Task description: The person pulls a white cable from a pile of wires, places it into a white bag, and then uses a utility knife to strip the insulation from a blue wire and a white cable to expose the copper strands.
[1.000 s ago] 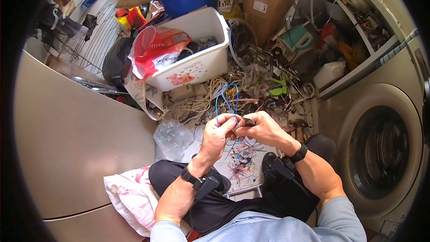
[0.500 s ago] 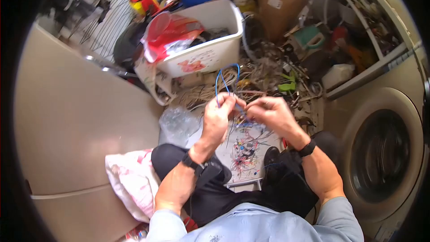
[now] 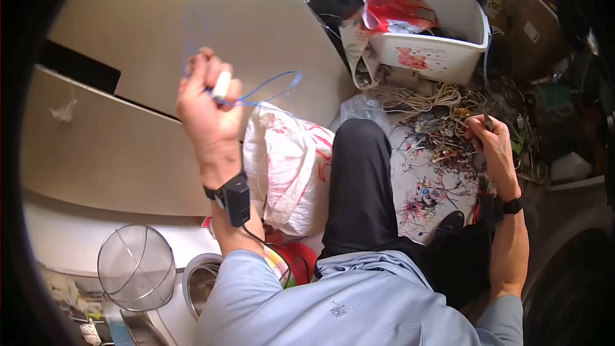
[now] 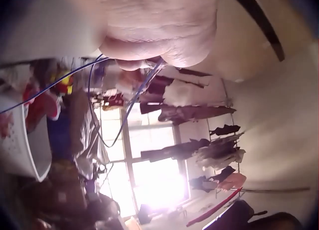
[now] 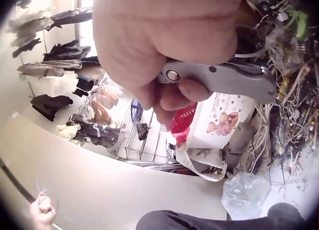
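Note:
My left hand [image 3: 214,115] is raised at the left, in front of a large beige appliance door. Its curled fingers hold a blue wire [image 4: 144,83], which loops out loosely on both sides of the fist. A small white piece [image 3: 222,83] with a dark end shows among those fingers. Over at the right, my right hand [image 3: 496,144] grips a grey folding knife [image 5: 232,83], its handle and pivot visible in the right wrist view. The blade is hidden. Below this hand, wire scraps [image 3: 423,202] in several colours lie on the white floor.
A white bin [image 3: 426,64] with a red bag stands at the back, tangled cables [image 3: 442,97] before it. A white sack [image 3: 288,173] with pink print sits left of my knee. A round wire-mesh basket [image 3: 136,269] and metal bowl [image 3: 198,282] are at lower left.
Both hands were together in front of me; now they are far apart. My left hand has carried the blue wire up and left, and the head view has swung left.

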Demonstrator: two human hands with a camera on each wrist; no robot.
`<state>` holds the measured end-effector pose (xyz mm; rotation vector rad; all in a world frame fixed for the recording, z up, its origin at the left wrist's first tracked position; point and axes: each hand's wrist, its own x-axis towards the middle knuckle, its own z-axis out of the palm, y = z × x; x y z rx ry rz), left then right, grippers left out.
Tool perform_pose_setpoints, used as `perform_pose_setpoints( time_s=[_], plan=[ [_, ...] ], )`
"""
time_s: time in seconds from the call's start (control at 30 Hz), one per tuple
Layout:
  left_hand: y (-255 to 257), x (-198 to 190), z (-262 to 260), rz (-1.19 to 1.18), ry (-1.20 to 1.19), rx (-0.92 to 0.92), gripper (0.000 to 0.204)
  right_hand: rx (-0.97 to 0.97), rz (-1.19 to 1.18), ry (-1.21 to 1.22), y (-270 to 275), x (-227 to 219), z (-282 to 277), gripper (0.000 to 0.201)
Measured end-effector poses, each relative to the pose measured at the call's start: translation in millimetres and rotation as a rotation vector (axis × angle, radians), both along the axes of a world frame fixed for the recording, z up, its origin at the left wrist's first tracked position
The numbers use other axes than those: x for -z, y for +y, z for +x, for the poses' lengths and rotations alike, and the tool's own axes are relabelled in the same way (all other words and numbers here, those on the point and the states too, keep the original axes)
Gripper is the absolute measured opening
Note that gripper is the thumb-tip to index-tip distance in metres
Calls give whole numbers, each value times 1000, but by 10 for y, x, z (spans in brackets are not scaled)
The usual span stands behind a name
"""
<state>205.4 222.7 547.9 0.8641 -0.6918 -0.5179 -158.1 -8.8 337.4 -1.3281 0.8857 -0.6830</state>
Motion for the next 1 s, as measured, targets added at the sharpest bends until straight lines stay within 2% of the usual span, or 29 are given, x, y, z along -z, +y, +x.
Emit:
perform_pose_setpoints(
  time_s=[0.07, 0.13, 0.17, 0.23, 0.27, 0.37, 0.4, 0.43, 0.47, 0.5, 0.53, 0.57, 0.67, 0.7, 0.73, 0.77, 0.83, 0.9, 0.93, 1.0],
  plan=[
    [386, -77, 61, -3, -78, -141, 16, -27, -13, -40, -4, 31, -12, 17],
    [672, 28, 148, 11, -150, -340, 14, -26, -25, -18, 22, 17, -10, 17],
    [781, 163, 230, 6, -152, -343, 14, -18, -35, 13, 55, -13, -7, 17],
    [931, 605, 418, 180, -225, -632, 15, -28, -63, 30, 80, 6, 16, 17],
    [965, 919, 483, 291, -203, -710, 15, -32, -83, 56, 89, 20, -12, 17],
    [1416, 1906, 780, 1033, -248, -343, 19, -42, -174, 85, 61, 6, -70, 24],
    [1535, 2187, 873, 1460, -742, -354, 29, -67, -201, 128, 45, -82, -151, 25],
    [1468, 2218, 617, 1472, -815, -331, 36, -21, -215, 102, 15, -99, -181, 25],
    [1445, 2209, 588, 1700, -957, -287, 40, 39, -168, 50, -31, -77, -211, 23],
    [1434, 2223, 636, 1797, -1004, -228, 41, 57, -140, 33, -101, -84, -270, 22],
    [1275, 1959, 419, 1824, -1066, -184, 42, 68, -115, 6, -178, -88, -326, 22],
    [1334, 2016, 576, 1741, -1063, -133, 41, 84, -110, 22, -203, -103, -380, 22],
    [1221, 1569, 458, 1655, -1212, -327, 34, 179, -87, -24, -204, -83, -573, 21],
    [1018, 1253, 283, 1691, -1282, -409, 36, 170, -92, -83, -295, -52, -590, 21],
    [976, 1147, 265, 1483, -1339, -506, 36, 164, -100, -147, -324, 0, -648, 21],
    [758, 894, 35, 1502, -1223, -501, 37, 154, -61, -204, -323, 27, -679, 21],
    [419, 744, -142, 1254, -1235, -565, 38, 133, 16, -224, -326, 98, -728, 21],
    [-56, 632, -461, 1128, -1182, -460, 38, 48, 150, -289, -349, 95, -801, 27],
    [-305, 705, -538, 1053, -1143, -345, 36, 54, 149, -280, -344, -20, -816, 27],
    [-888, 860, -801, 988, -1102, -136, 33, 100, 207, -668, -282, -372, -733, 34]
  ],
)
